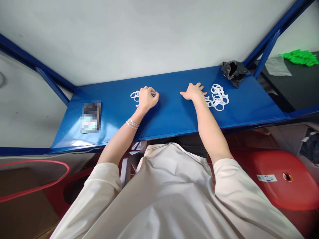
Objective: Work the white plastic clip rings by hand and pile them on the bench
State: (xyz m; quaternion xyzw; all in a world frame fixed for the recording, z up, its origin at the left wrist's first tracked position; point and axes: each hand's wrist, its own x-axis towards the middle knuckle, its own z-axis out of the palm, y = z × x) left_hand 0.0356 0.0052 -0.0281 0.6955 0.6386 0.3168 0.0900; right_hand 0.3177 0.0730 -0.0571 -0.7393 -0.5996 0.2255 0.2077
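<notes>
My left hand [148,98] is closed, its fingers curled over the blue tabletop, with a bit of a white ring showing between thumb and fingers. Several thin white rings [135,96] lie just left of that hand and partly under it. To the right, my right hand [193,92] is open, fingers spread and palm down, low over the table or on it; nothing shows in its grasp. Right beside it spreads a larger loose heap of white rings [218,98], which look like plastic, each with a small tab.
A crumpled black plastic bag [233,72] sits at the blue table's [169,116] back right corner. On the left lies a blurred phone-like item [91,118]. Red stool [284,179] below right. Bright green pieces [300,57] and a clear bag [277,65] rest on a dark surface at far right.
</notes>
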